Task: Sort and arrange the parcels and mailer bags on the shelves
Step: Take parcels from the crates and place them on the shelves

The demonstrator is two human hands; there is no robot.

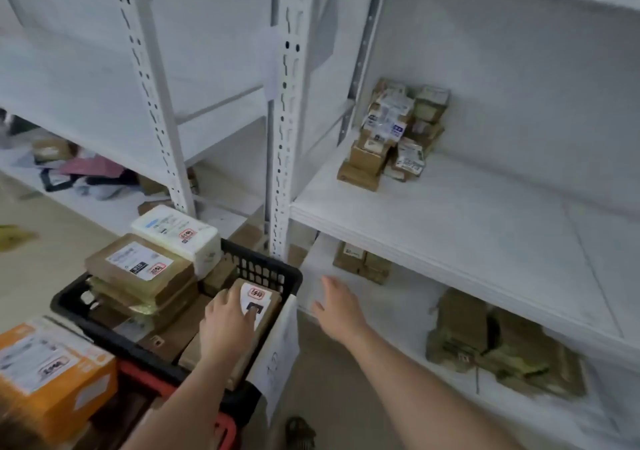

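Head view: left hand (228, 321) grips a brown parcel (258, 311) tilted against the right wall of the black basket (277, 273), fingers curled over its top. Right hand (337, 306) hovers with fingers spread, holding nothing, near the lower shelf's (381, 314) front edge. More boxes (391, 134) sit at the middle shelf's back-left corner

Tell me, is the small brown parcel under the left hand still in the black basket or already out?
In. The small brown parcel leans inside the black basket, left hand on top.
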